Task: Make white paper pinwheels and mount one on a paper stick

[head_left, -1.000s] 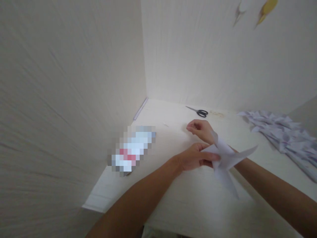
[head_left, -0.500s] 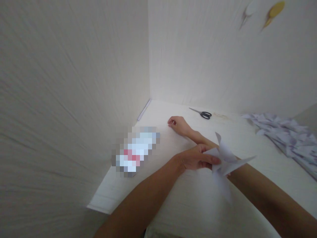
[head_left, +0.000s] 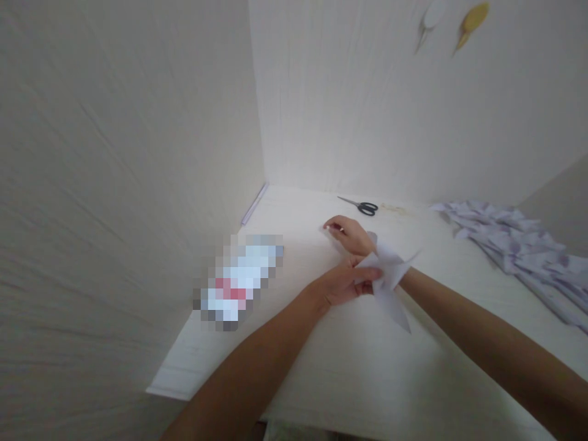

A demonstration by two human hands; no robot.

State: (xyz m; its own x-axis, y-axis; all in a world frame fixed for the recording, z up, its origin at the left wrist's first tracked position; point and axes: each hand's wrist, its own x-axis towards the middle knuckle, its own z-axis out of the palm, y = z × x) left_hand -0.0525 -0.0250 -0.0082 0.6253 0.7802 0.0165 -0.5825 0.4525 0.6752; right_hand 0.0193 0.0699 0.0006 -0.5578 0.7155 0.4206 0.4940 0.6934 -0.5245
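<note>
My left hand (head_left: 342,285) pinches a folded white paper shape (head_left: 389,278) with pointed flaps, held just above the white table (head_left: 349,367). My right hand (head_left: 350,233) lies further back on the table, its forearm crossing under the paper. Its fingers are curled and point left. Whether they pinch something small is too unclear to tell.
Black-handled scissors (head_left: 362,207) lie near the back wall. A heap of folded white-and-purple papers (head_left: 514,245) covers the right side. A pixelated object (head_left: 239,282) lies by the left wall. The walls meet in a corner behind, with paper birds (head_left: 471,21) hanging above.
My right hand reached left across the table toward a small white scrap, then drew back a little. My left hand kept its hold on the folded paper.
</note>
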